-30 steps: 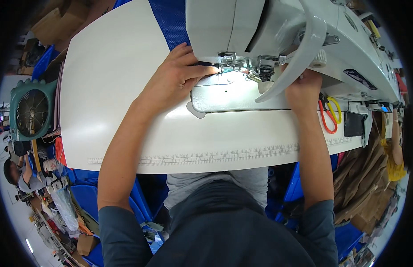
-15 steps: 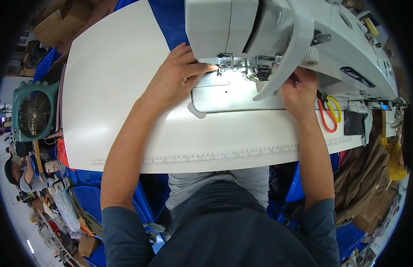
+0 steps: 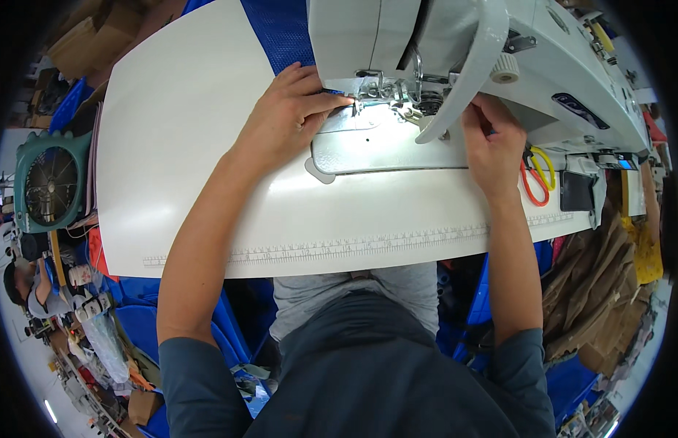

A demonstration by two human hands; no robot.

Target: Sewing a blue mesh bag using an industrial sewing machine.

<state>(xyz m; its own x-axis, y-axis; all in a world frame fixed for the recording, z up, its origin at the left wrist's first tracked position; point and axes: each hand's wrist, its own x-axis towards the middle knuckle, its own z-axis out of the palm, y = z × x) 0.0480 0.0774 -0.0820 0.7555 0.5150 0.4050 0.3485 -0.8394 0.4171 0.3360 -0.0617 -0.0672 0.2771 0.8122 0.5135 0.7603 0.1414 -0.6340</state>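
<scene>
Two hands at the sewing machine needle: feeding step, blue fabric strip under the presser foot.
Left hand flat, fingers together, pressing the strip on the bench; right hand pinching near the foot, contents unclear. Next probably needs steady guiding.

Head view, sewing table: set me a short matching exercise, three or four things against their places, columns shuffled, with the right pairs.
Things:
1. left hand
2. right hand
3. scissors
4. fan

Places:
A. off the table's left edge
B. on the table, right of the right hand
C. fingertips at the presser foot, on blue fabric
D. under the sewing machine's arm, right of the needle

Pairs: 1-C, 2-D, 3-B, 4-A
</scene>
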